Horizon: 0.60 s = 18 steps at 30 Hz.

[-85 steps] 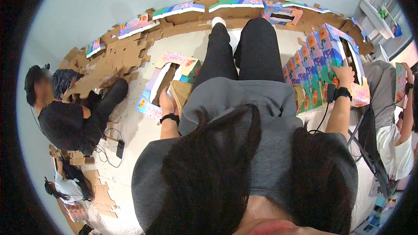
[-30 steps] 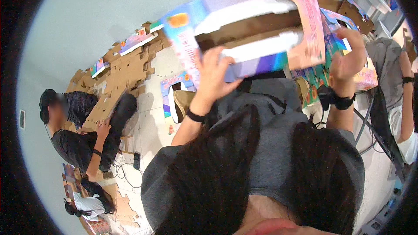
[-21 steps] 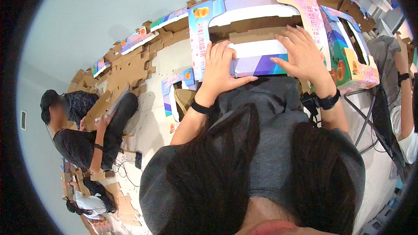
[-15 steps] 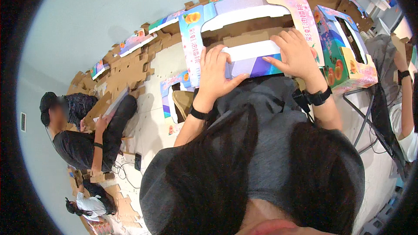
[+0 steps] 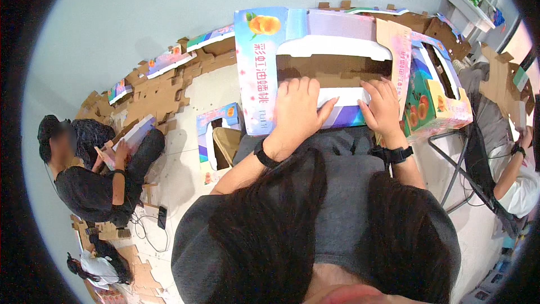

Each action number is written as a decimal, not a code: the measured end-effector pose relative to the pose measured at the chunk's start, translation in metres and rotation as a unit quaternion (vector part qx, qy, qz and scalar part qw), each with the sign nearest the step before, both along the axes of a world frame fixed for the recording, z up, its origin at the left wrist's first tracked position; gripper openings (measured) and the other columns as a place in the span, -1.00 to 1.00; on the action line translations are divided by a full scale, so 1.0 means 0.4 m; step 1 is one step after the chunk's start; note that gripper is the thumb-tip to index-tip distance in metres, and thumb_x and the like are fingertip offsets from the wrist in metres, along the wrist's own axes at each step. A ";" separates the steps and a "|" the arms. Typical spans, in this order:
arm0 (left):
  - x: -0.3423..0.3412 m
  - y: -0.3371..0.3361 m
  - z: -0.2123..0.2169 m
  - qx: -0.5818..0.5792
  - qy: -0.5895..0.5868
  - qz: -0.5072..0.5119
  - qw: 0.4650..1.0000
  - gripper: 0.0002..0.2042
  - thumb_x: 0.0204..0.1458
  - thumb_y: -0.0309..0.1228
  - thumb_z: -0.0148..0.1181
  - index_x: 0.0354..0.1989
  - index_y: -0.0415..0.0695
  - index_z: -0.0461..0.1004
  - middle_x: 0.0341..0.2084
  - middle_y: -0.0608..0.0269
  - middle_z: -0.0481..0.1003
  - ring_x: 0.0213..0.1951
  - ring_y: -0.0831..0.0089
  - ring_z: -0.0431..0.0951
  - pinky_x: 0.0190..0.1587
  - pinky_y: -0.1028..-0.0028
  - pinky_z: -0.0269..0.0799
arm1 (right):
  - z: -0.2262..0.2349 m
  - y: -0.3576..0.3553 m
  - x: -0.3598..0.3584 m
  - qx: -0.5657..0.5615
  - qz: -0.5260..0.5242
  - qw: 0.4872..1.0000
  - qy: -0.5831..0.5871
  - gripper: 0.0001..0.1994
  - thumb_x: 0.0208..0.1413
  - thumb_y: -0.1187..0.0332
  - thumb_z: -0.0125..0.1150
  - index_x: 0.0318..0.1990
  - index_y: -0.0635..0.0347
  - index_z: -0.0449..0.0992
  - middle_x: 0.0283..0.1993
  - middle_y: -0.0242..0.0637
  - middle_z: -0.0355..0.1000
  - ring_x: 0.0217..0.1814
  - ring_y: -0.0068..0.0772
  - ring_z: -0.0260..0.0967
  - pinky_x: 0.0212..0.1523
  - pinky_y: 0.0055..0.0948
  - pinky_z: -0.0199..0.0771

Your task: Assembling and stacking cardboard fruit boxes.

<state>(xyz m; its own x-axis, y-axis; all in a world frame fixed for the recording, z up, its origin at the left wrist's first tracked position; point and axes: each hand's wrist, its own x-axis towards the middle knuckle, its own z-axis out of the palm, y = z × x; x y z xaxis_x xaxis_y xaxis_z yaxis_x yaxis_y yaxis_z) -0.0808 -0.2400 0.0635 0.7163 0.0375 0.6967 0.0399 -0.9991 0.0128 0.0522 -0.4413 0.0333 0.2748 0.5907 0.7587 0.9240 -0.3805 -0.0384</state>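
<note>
A printed cardboard fruit box [image 5: 256, 79] stands in front of me, blue and pink with peach pictures. Its top has a wide cut-out that shows the brown inside. My left hand [image 5: 298, 110] lies over the near edge at the left, fingers folded over the white flap [image 5: 344, 97] and thumb stretched along it. At the right end of that flap, my right hand [image 5: 384, 107] grips the same edge, its thumb on the near side and fingertips at the opening. The ends of my left fingers are partly hidden.
A second printed box [image 5: 419, 114] stands close on the right, above a black folding frame [image 5: 457, 169]. Another box [image 5: 203, 141] is at lower left. Flat cardboard sheets [image 5: 149, 101] line the wall. People [image 5: 90, 180] sit working at left; another person [image 5: 514, 174] is at right.
The box's far right corner has come down and the box sits more level. My right hand has moved lower along the near edge, while my left fingers have closed together over the flap.
</note>
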 end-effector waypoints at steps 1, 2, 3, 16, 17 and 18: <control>-0.003 -0.003 -0.006 -0.008 -0.003 -0.019 1.000 -0.55 0.07 0.03 0.18 -0.28 -0.20 0.43 -0.35 0.09 0.42 -0.24 0.15 0.41 -0.11 0.19 0.23 | -0.006 -0.007 -0.002 0.008 0.001 1.000 -0.002 -0.58 -0.01 0.19 0.26 -0.01 0.23 0.51 -0.08 -0.09 0.44 0.02 -0.01 0.37 0.26 0.00 0.21; -0.006 -0.006 -0.013 -0.019 0.010 -0.037 0.999 -0.57 0.06 -0.01 0.21 -0.27 -0.20 0.44 -0.35 0.11 0.43 -0.24 0.16 0.41 -0.11 0.20 0.24 | -0.011 -0.012 -0.003 0.029 0.002 1.000 -0.002 -0.57 -0.01 0.19 0.26 -0.01 0.24 0.51 -0.08 -0.09 0.44 0.02 -0.01 0.37 0.27 -0.01 0.20; -0.009 -0.003 -0.018 -0.014 -0.033 -0.057 0.998 -0.62 0.03 -0.07 0.27 -0.29 -0.18 0.45 -0.37 0.15 0.42 -0.26 0.19 0.41 -0.14 0.23 0.24 | -0.017 -0.013 -0.005 0.028 -0.004 1.000 -0.001 -0.57 -0.02 0.19 0.26 -0.01 0.24 0.51 -0.07 -0.09 0.45 0.02 -0.03 0.37 0.28 -0.02 0.20; -0.036 0.031 -0.062 -0.052 -0.056 -0.052 0.996 -0.59 -0.03 -0.07 0.32 0.00 0.10 0.58 -0.44 0.27 0.34 -0.30 0.27 0.38 -0.18 0.28 0.22 | 0.080 -0.005 -0.039 -0.023 0.026 0.999 -0.039 -0.42 -0.13 0.12 0.37 0.07 0.22 0.51 0.04 -0.08 0.47 0.11 -0.03 0.39 0.27 0.00 0.24; -0.035 0.033 -0.064 -0.065 -0.056 -0.048 0.995 -0.58 -0.03 -0.06 0.31 0.02 0.11 0.58 -0.44 0.27 0.33 -0.30 0.27 0.38 -0.17 0.28 0.21 | 0.104 -0.004 -0.039 -0.010 0.055 0.998 -0.021 -0.40 -0.16 0.12 0.40 0.07 0.22 0.51 0.05 -0.07 0.48 0.12 -0.03 0.40 0.24 -0.03 0.28; -0.035 0.037 -0.066 -0.078 -0.053 -0.044 0.995 -0.56 -0.03 -0.05 0.31 0.05 0.12 0.57 -0.44 0.26 0.33 -0.30 0.26 0.37 -0.17 0.27 0.21 | 0.127 -0.004 -0.042 0.012 0.085 0.996 -0.003 -0.38 -0.20 0.13 0.43 0.07 0.23 0.52 0.05 -0.06 0.49 0.12 -0.04 0.42 0.21 -0.06 0.32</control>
